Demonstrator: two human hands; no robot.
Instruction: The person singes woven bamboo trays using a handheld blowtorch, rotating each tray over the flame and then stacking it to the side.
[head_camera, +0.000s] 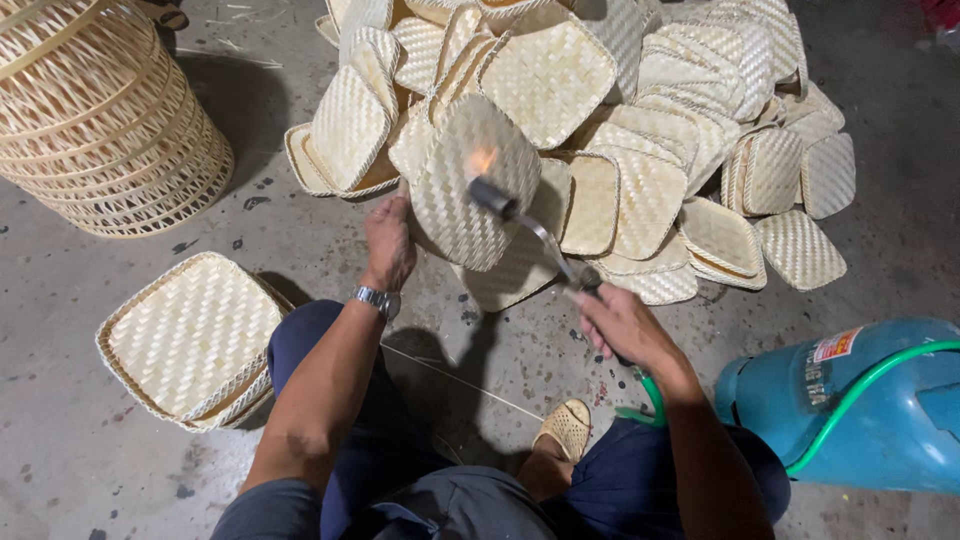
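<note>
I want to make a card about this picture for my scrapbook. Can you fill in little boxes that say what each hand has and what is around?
left hand: holds a woven bamboo tray upright by its edge
right hand: grips a gas torch
flame: small, orange, against the held tray
behind: pile of woven trays
left side: stack of finished trays, tall bamboo basket
right side: blue gas cylinder with green hose
floor: grey concrete

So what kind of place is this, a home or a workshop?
Probably a basket-weaving workshop: a heap of woven trays on a stained concrete floor, stacked baskets, and a lit gas torch fed from a blue cylinder.
</note>
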